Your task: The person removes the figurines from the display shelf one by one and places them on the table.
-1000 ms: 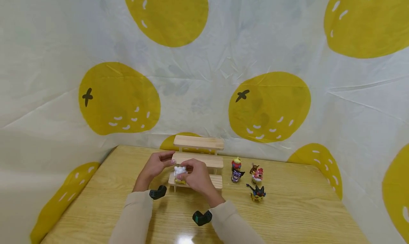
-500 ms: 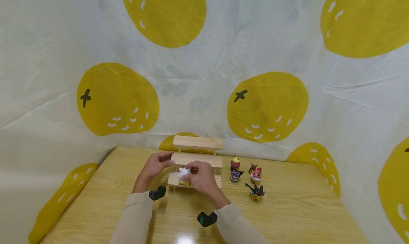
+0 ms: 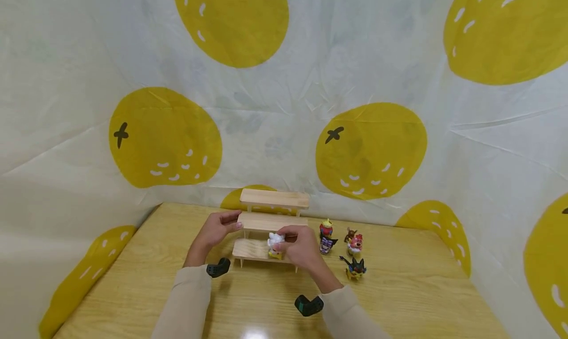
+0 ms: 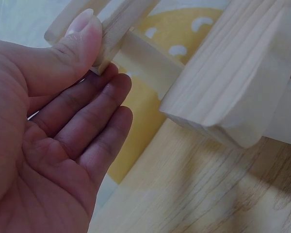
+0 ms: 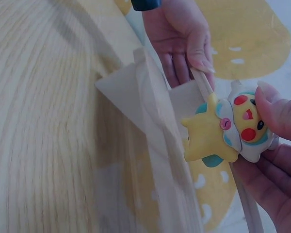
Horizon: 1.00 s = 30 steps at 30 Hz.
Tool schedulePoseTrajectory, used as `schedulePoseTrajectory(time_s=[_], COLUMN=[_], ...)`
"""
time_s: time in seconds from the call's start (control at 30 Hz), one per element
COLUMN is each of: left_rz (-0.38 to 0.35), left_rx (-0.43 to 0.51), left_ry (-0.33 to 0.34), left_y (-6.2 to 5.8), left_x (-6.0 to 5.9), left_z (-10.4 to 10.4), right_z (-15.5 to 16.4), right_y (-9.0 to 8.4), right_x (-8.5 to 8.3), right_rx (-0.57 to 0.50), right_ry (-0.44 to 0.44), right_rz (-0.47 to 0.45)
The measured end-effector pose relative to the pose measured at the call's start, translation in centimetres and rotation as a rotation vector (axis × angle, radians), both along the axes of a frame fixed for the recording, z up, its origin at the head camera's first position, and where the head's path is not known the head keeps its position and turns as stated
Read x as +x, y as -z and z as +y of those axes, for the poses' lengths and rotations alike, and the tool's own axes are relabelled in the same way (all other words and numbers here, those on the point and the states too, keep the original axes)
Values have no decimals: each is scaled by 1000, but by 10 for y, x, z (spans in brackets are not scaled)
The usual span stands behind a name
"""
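A three-tier wooden display stand (image 3: 254, 249) stands on the table near the back cloth. My left hand (image 3: 216, 229) grips the left end of its middle tier; in the left wrist view the thumb lies on top of the board (image 4: 121, 36) and the fingers are beneath. Over the right part of the lowest tier, my right hand (image 3: 302, 247) pinches a small figurine (image 3: 274, 244) by its head. In the right wrist view this Pikachu figurine (image 5: 208, 131) has a yellow body, red cheeks and a white hood, its feet close to the tier's surface.
Right of the stand sit several small figurines: a red-and-blue one (image 3: 326, 228), a purple-and-black one (image 3: 327, 245), a brown one (image 3: 350, 234), a pink one (image 3: 355, 244) and a black-and-yellow one (image 3: 354, 268). A cloth (image 3: 270, 156) with yellow fruit prints hangs behind.
My right hand has carried the figurine rightward along the lowest tier, from its left part to its right part. The left hand has stayed at the middle tier's end.
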<state>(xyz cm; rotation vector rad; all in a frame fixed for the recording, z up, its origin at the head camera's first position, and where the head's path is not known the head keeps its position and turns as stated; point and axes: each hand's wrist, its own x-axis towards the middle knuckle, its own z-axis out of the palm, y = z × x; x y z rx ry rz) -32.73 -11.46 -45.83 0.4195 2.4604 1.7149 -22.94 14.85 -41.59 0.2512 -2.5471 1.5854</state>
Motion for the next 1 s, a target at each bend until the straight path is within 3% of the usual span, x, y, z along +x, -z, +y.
schedulePoseTrajectory(time_s=[0.37, 1.0], left_rz=[-21, -23], left_rx=[29, 19], left_ry=[-12, -4], left_y=[-1, 0], left_x=[0, -1], left_z=[0, -3], right_z=[21, 55], right_y=[-3, 6], right_x=[5, 10], right_rx=[-58, -8], right_ry=[6, 75], right_rz=[11, 15])
